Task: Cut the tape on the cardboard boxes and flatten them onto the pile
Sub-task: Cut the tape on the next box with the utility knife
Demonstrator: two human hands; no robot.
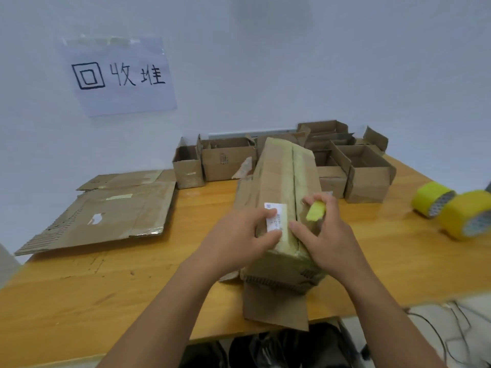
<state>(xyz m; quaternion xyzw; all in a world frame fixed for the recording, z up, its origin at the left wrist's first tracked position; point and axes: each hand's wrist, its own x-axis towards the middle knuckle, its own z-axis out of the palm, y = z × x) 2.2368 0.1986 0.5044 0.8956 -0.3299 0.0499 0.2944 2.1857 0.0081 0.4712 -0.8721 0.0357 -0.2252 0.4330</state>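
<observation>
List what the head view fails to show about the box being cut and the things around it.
- Yellow tool: the right hand covers most of it; no blade shows.
- White label on the taped box: print too small, left hand overlaps it.
- Two tape rolls: nearer one cut off by the right edge.

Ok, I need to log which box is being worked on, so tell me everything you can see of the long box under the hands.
The long box is brown corrugated cardboard, worn, lying lengthwise on the wooden table, its far end towards the wall. Yellowish tape covers its top, with a dark seam running along it. A white label sits near the front. The near end flap hangs open over the table edge. The left hand grips its top at the label; the right hand rests on it holding a small yellow item.
</observation>
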